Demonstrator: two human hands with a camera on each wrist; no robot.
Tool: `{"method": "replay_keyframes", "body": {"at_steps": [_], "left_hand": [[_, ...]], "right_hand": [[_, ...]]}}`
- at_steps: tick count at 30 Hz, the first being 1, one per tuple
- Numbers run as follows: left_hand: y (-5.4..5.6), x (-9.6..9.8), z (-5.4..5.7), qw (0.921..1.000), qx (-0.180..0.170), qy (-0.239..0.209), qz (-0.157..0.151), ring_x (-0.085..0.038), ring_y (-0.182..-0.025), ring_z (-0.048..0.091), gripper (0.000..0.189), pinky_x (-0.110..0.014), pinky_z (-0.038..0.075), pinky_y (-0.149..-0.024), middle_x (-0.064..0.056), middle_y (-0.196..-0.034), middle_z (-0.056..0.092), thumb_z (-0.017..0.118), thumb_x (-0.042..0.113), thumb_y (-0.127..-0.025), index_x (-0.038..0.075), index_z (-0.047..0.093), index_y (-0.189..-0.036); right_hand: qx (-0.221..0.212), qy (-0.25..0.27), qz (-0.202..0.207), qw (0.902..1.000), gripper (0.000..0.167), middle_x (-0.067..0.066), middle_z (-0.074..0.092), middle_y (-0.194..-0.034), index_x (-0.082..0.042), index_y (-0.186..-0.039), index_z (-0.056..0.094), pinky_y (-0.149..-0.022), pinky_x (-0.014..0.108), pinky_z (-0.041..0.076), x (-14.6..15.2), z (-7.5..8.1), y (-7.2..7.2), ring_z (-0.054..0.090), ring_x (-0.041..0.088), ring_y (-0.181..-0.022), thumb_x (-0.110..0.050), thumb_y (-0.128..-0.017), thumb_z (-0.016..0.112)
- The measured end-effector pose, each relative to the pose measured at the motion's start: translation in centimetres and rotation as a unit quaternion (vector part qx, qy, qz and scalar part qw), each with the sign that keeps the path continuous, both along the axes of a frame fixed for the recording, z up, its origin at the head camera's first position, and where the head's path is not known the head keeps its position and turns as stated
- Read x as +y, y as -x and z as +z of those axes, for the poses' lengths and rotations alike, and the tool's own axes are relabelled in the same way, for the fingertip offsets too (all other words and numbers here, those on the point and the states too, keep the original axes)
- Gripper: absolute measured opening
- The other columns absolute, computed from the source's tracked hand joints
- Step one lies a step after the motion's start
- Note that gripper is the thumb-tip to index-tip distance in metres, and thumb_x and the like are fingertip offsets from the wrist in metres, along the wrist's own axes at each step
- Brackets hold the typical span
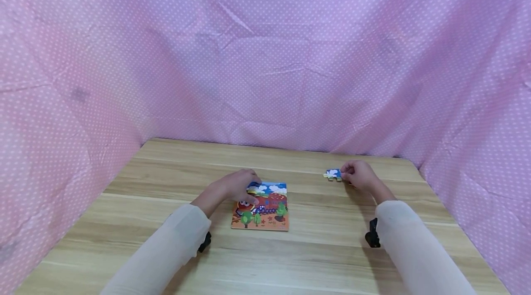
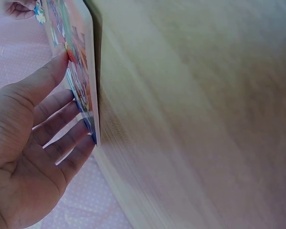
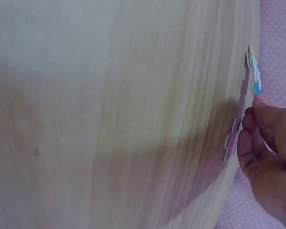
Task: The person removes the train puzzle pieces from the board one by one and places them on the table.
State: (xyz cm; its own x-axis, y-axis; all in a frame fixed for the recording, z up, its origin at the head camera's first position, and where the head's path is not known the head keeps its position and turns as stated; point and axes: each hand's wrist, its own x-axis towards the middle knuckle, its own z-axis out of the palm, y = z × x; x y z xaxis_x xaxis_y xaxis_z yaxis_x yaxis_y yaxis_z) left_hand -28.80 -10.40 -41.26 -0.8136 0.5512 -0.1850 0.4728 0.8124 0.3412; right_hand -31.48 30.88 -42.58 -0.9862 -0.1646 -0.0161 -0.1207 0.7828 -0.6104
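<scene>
A square picture puzzle (image 1: 269,221) with a red train, trees and a blue cloudy sky lies flat on the table. My left hand (image 1: 238,186) rests on its upper left part, thumb (image 2: 55,71) on the picture and the other fingers at its edge in the left wrist view. Farther right, my right hand (image 1: 360,176) pinches a blue and white puzzle piece (image 3: 255,76) by one end between thumb and finger. The piece is raised off the tabletop. Below that hand, a second puzzle piece (image 3: 232,138) lies on the wood, mostly hidden in the head view.
The light wooden table (image 1: 319,258) ends at the back against a pink curtain with white dots (image 1: 265,78), which also hangs along both sides. A black wrist device (image 1: 372,234) sits at the right cuff.
</scene>
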Motion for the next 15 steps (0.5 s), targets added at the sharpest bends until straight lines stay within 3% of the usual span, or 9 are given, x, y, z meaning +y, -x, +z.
{"method": "replay_keyframes", "body": {"at_steps": [5,15], "left_hand": [[-0.11,0.02,0.08,1.0000,-0.004,0.002,0.005,-0.026,-0.132,0.052,0.061,-0.047,0.043,-0.113,-0.007,-0.142,0.056,0.081,0.039,-0.089,0.014,0.062,-0.140],[-0.08,-0.05,0.00,1.0000,-0.003,0.000,0.005,-0.027,-0.133,0.051,0.062,-0.048,0.043,-0.113,-0.007,-0.142,0.056,0.080,0.040,-0.089,0.014,0.061,-0.141]], "right_hand": [[0.008,-0.028,0.016,0.9994,0.010,0.014,0.066,-0.098,0.004,-0.107,0.068,-0.079,0.036,0.054,0.08,-0.17,-0.02,0.061,0.026,-0.092,0.002,-0.098,0.064],[0.015,-0.050,0.029,0.9982,0.008,0.012,0.065,-0.097,0.002,-0.103,0.069,-0.083,0.041,0.053,-0.03,-0.25,-0.01,0.059,0.026,-0.092,0.003,-0.096,0.066]]}}
